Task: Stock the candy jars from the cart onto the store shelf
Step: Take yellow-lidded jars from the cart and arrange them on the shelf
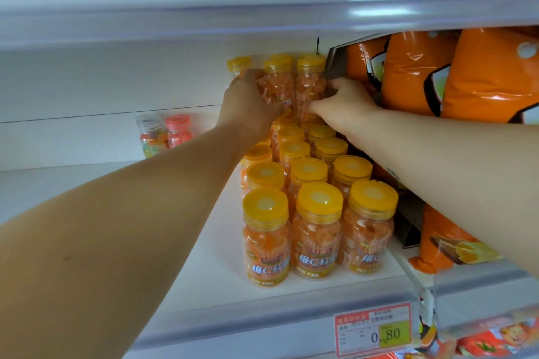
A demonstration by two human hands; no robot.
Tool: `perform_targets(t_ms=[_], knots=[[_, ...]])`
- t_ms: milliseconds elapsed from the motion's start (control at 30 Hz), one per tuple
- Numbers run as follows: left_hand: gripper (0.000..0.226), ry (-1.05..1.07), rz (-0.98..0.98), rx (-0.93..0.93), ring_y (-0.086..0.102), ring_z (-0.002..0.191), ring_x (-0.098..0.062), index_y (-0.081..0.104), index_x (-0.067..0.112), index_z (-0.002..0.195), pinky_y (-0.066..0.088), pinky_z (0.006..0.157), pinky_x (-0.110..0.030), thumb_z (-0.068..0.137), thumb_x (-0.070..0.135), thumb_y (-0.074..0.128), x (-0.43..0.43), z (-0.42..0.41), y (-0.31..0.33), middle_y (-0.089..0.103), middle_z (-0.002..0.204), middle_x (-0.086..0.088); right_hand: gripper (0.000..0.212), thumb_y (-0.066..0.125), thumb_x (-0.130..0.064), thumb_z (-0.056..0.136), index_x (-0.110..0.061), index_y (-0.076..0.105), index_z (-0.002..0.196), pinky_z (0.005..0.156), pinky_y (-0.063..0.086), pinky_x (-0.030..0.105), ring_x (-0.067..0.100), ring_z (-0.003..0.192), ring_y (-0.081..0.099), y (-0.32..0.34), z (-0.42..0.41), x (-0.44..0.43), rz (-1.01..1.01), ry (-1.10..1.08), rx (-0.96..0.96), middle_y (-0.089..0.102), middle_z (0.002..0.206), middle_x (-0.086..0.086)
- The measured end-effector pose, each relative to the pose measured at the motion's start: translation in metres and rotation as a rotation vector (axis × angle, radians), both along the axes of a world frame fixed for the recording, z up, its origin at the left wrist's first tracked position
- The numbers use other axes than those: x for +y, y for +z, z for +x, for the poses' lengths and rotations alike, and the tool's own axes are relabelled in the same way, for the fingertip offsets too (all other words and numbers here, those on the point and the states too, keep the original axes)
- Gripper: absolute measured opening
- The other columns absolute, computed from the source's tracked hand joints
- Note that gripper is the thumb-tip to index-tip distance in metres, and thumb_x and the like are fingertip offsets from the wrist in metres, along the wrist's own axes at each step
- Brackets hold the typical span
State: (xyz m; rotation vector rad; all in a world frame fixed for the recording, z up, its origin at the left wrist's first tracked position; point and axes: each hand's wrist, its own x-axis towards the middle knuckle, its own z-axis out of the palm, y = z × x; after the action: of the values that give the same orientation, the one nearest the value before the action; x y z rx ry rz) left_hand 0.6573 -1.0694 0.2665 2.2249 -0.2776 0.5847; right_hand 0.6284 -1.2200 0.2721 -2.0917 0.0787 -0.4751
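Note:
Several candy jars (316, 230) with yellow lids and orange sweets stand in rows on the white shelf (204, 277). At the back, a second layer of jars is stacked on the lids of the lower ones. My left hand (248, 102) grips an upper jar (277, 87) from its left side. My right hand (341, 102) grips the neighbouring upper jar (310, 81) from its right side, fingers curled round it. Both arms reach deep into the shelf. The cart is out of view.
Orange snack bags (481, 73) fill the shelf section to the right, behind a metal divider (335, 64). Two small jars (163, 134), one clear-lidded and one red-lidded, stand far back left. The upper shelf (262, 17) hangs low overhead. A price tag (373, 329) is on the front rail.

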Motion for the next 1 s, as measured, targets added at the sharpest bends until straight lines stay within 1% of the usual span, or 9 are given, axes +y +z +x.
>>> perform_targets(t_ms=[133,267,367,433,500,600,733,833,1000], knots=[[0.075,-0.01,-0.007,-0.008,0.061,0.108,-0.021,0.043,0.022,0.143,0.058,0.085,-0.042,0.078,0.031,0.081,0.001,-0.001,0.001,0.059,0.129,-0.002,0.019,0.074,-0.019,0.085,-0.028,0.057,0.086,0.081,0.054,0.032,0.02,0.09,0.063,-0.004,0.001,0.0,0.001,0.003,-0.008,0.06,0.087,-0.004],[0.076,0.004,0.018,-0.081,0.056,0.103,-0.014,0.045,0.022,0.138,0.049,0.079,-0.026,0.075,0.04,0.083,0.006,-0.003,-0.002,0.053,0.13,-0.002,0.02,0.075,-0.022,0.085,-0.025,0.06,0.097,0.079,0.05,0.03,0.018,0.091,0.06,-0.006,0.0,0.0,-0.005,-0.01,-0.033,0.061,0.095,-0.002],[0.077,0.099,-0.087,-0.1,0.049,0.119,-0.019,0.044,0.023,0.138,0.047,0.092,-0.032,0.075,0.049,0.079,0.017,-0.003,-0.005,0.041,0.136,-0.004,0.021,0.076,-0.023,0.084,-0.024,0.06,0.098,0.08,0.05,0.03,0.017,0.092,0.06,-0.007,0.0,0.0,-0.007,-0.01,-0.029,0.062,0.099,-0.002],[0.082,0.131,-0.2,0.014,0.045,0.128,-0.026,0.037,0.023,0.143,0.044,0.097,-0.035,0.076,0.049,0.077,0.024,-0.001,-0.006,0.035,0.144,-0.007,0.03,0.077,-0.023,0.082,-0.02,0.063,0.108,0.08,0.049,0.03,0.018,0.095,0.061,-0.007,0.0,0.0,-0.003,-0.014,-0.022,0.063,0.104,-0.001],[0.083,0.086,-0.257,0.155,0.048,0.127,-0.025,0.034,0.023,0.146,0.041,0.086,-0.028,0.079,0.048,0.077,0.026,-0.001,-0.005,0.037,0.147,-0.007,0.042,0.078,-0.023,0.081,-0.017,0.061,0.119,0.079,0.047,0.029,0.017,0.096,0.059,-0.006,0.0,0.0,0.003,-0.016,-0.012,0.062,0.107,-0.001],[0.078,-0.008,-0.246,0.172,0.05,0.111,-0.015,0.039,0.021,0.143,0.038,0.068,-0.017,0.08,0.045,0.078,0.024,0.0,-0.003,0.045,0.144,-0.002,0.045,0.078,-0.024,0.081,-0.018,0.06,0.121,0.078,0.046,0.029,0.017,0.096,0.058,-0.006,0.001,0.0,0.006,-0.014,-0.01,0.06,0.107,-0.001],[0.077,-0.043,-0.19,0.165,0.053,0.112,-0.017,0.042,0.02,0.141,0.041,0.067,-0.021,0.078,0.045,0.079,0.022,0.002,-0.002,0.048,0.142,0.001,0.023,0.075,-0.026,0.085,-0.023,0.058,0.099,0.075,0.045,0.027,0.016,0.09,0.058,-0.007,0.0,-0.001,-0.005,-0.022,-0.023,0.06,0.1,-0.002],[0.071,-0.069,-0.163,0.153,0.052,0.106,-0.014,0.045,0.022,0.137,0.039,0.06,-0.017,0.079,0.042,0.08,0.019,0.002,-0.001,0.048,0.142,0.001,0.03,0.076,-0.027,0.085,-0.017,0.064,0.111,0.077,0.046,0.027,0.018,0.097,0.062,-0.008,0.002,-0.001,-0.013,-0.053,-0.032,0.066,0.11,0.002],[0.076,-0.082,-0.145,0.176,0.056,0.113,-0.017,0.043,0.02,0.14,0.047,0.079,-0.028,0.078,0.04,0.081,0.019,0.004,0.0,0.053,0.137,0.002,0.041,0.076,-0.029,0.084,-0.016,0.063,0.12,0.08,0.048,0.029,0.02,0.103,0.063,-0.009,0.004,-0.001,-0.009,-0.067,-0.033,0.066,0.115,0.003]])
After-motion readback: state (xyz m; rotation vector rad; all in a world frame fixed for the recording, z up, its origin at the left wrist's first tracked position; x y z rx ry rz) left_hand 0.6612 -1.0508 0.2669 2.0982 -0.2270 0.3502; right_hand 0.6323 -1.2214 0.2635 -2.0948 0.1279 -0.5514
